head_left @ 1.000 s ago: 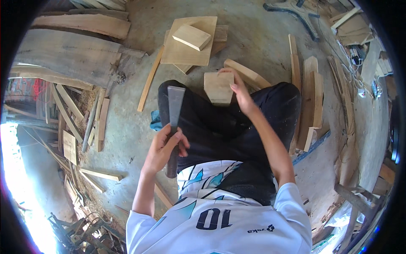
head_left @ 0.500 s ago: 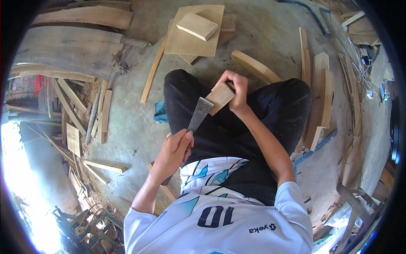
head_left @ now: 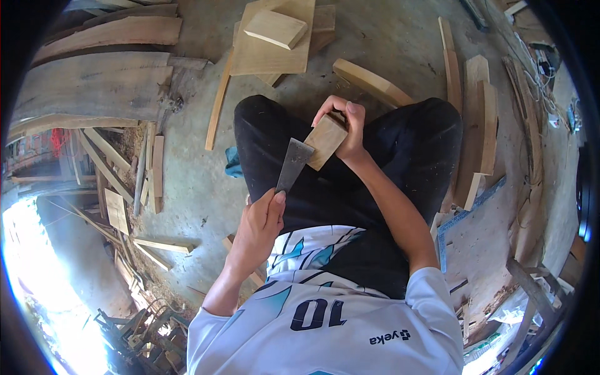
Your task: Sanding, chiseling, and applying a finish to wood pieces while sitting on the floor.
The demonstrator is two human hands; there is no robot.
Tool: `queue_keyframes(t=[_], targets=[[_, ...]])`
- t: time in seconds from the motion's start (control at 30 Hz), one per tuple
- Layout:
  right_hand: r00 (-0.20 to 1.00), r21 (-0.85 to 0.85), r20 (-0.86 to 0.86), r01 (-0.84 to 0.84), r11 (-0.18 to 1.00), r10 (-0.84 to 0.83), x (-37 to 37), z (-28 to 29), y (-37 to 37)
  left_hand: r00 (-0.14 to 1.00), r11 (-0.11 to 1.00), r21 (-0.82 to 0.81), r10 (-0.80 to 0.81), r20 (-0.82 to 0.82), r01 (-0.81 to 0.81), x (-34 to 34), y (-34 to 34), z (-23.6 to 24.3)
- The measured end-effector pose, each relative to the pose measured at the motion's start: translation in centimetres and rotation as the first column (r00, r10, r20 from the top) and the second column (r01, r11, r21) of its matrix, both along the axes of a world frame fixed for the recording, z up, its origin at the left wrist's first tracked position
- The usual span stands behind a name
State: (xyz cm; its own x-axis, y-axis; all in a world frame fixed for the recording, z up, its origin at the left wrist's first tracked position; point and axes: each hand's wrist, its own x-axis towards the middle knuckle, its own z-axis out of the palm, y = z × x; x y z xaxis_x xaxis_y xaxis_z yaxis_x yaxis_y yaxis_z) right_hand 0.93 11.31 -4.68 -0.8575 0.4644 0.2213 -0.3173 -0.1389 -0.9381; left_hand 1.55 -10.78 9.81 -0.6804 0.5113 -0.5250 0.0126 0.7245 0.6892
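Note:
My left hand (head_left: 255, 228) is closed around the lower end of a flat steel blade (head_left: 292, 167), which widens toward a square end; any handle is hidden in the fist. The blade's wide end meets the left edge of a small wooden block (head_left: 325, 144). My right hand (head_left: 351, 130) grips that block from its far right side, with the thumb at the far right and the fingers curled over the far edge. Both things are held above my lap, between my bent knees in black trousers (head_left: 262, 140).
Ahead on the concrete floor lies a square board (head_left: 275, 59) carrying a smaller wooden block (head_left: 276, 29). Long strips stand to the right, beside a blue carpenter's square (head_left: 470, 209). Wide planks (head_left: 94, 84) and offcuts fill the left. A blue cloth (head_left: 233, 162) lies near my left knee.
The blade's wide end has shifted slightly left and up, still against the block. My right hand's thumb shows more plainly now. The whole view has tilted a little.

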Motion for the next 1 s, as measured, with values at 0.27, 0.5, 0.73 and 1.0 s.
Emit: queue_keyframes(t=[0.27, 0.5, 0.73, 1.0], targets=[[0.998, 0.187, -0.038, 0.057, 0.981, -0.051, -0.8, 0.5, 0.5, 0.999, 0.997, -0.061, 0.044, -0.021, -0.046, 0.5, 0.1, 0.8], [0.998, 0.201, -0.055, 0.022, 0.979, -0.011, -0.8, 0.4, 0.6, 1.000, 0.996, -0.083, 0.017, 0.014, -0.016, 0.2, 0.9, 0.9], [0.998, 0.096, -0.056, -0.007, 0.995, 0.012, -0.8, 0.5, 0.5, 0.999, 0.994, -0.100, 0.040, 0.025, -0.037, -0.1, 1.4, 0.9], [1.000, 0.082, -0.025, 0.008, 0.997, -0.006, -0.7, 0.6, 1.7, 0.999, 0.992, -0.119, 0.045, 0.022, -0.042, 0.4, 1.3, 1.2]])
